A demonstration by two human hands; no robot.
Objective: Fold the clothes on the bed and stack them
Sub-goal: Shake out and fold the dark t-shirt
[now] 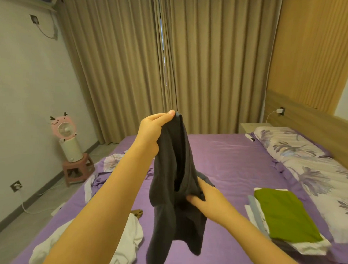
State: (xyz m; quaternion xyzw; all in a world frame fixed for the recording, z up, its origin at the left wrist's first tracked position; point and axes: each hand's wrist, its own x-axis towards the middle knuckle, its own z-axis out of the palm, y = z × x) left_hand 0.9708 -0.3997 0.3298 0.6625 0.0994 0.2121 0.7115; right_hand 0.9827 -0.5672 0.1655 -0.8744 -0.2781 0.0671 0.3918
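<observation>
A dark grey garment [172, 211] hangs in the air above the purple bed [229, 161]. My left hand [155, 130] pinches its top edge, raised high at the centre. Lower down, my right hand [207, 197] grips the garment's middle fold from the right side. On the right of the bed lies a stack of folded clothes [281, 223], with a green piece on top and white and grey ones beneath. A crumpled white garment [125, 240] lies at the near left, partly hidden by my left arm.
A floral pillow [288, 143] and floral quilt [324, 182] run along the right side by the wooden headboard. More crumpled cloth [109, 163] lies at the bed's far left. A pink fan [65, 133] stands on a stool by the left wall. Curtains hang behind.
</observation>
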